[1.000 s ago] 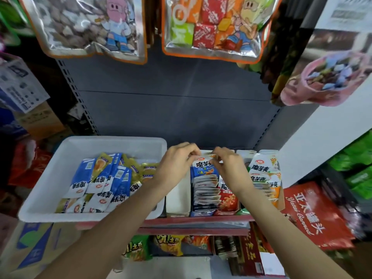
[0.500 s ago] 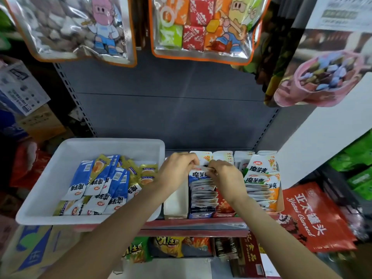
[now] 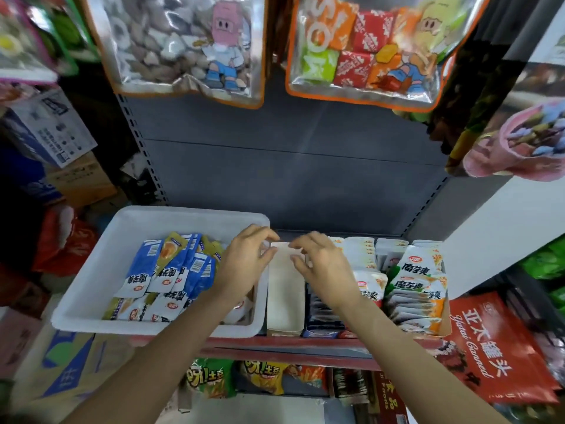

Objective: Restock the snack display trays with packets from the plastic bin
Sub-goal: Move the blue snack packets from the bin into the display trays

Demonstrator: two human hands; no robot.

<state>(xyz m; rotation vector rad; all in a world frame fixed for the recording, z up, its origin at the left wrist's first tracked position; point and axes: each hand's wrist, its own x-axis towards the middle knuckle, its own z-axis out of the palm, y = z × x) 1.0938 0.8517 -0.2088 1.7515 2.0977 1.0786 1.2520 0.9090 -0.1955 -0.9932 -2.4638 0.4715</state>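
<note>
The white plastic bin [image 3: 91, 289] stands on the shelf at the left, holding several blue and yellow-green snack packets [image 3: 171, 270]. Just right of it stands an empty white cardboard display tray [image 3: 286, 301]. My left hand [image 3: 244, 267] pinches the far left corner of this tray's back wall. My right hand [image 3: 324, 267] pinches the far right corner. Right of the empty tray is a tray of blue packets [image 3: 324, 316], partly hidden by my right forearm. Further right are trays of white-and-orange packets [image 3: 419, 289].
Big snack bags [image 3: 189, 44] hang overhead from the grey back panel. The red shelf edge [image 3: 275, 341] runs in front of the trays. More snack bags [image 3: 211, 381] sit on the shelf below, a red bag [image 3: 489, 347] hangs at the right, and cardboard boxes [image 3: 61, 371] stand at the lower left.
Both hands have left the blue packets in their tray and moved left to the far end of the empty tray.
</note>
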